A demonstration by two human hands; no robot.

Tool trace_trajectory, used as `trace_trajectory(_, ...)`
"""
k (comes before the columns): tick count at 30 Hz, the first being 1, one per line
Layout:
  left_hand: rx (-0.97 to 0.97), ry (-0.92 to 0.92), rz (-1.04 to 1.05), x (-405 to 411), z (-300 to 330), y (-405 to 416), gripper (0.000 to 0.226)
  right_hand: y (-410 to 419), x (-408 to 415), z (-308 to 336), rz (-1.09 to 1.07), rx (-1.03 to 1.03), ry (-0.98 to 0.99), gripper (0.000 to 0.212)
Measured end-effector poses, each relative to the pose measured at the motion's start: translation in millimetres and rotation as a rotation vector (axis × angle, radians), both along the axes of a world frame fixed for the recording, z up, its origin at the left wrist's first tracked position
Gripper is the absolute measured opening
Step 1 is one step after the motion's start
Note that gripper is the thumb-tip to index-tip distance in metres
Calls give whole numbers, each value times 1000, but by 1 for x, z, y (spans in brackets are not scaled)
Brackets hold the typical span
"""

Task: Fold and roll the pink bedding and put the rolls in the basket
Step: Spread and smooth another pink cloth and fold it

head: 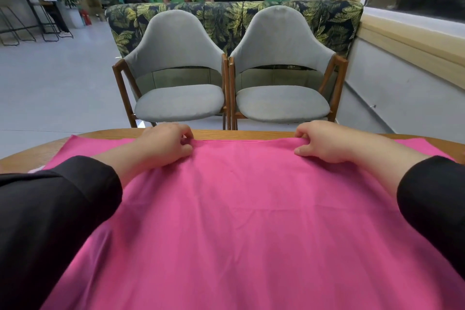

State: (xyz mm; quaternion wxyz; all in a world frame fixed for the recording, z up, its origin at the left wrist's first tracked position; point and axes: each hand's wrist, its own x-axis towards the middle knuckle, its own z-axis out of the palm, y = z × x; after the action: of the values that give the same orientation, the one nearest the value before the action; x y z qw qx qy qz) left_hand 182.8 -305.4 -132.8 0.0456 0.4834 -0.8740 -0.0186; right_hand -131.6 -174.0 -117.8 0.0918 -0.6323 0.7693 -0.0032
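Pink bedding (pixel 251 209) over wooden table (pixel 226 133)

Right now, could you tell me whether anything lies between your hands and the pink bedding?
Nothing visible does. The left hand and the right hand both already pinch the far edge of the pink bedding, which lies spread over the wooden table. No basket is in view.

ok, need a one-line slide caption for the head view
Both hands, left hand and right hand, pinch the far edge of the pink bedding spread over the wooden table.
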Motion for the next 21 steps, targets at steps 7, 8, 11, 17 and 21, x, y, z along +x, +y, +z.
trace_trajectory(7,-135,-351,-60,-3,31,-5,15,-8,6,17,-79,-12,396,19)
trace_trajectory(8,-236,-310,-41,-8,35,-7,13,-12,6,17,-107,-111,414,13)
trace_trajectory(11,-355,-64,102,-23,48,-27,4,-38,-3,24,-252,-343,262,7)
trace_trajectory(17,-89,167,160,-48,45,-29,61,-56,8,22,-216,-163,-156,85)
trace_trajectory(21,-2,141,14,-50,25,18,34,-23,35,1,-107,-113,-112,72)
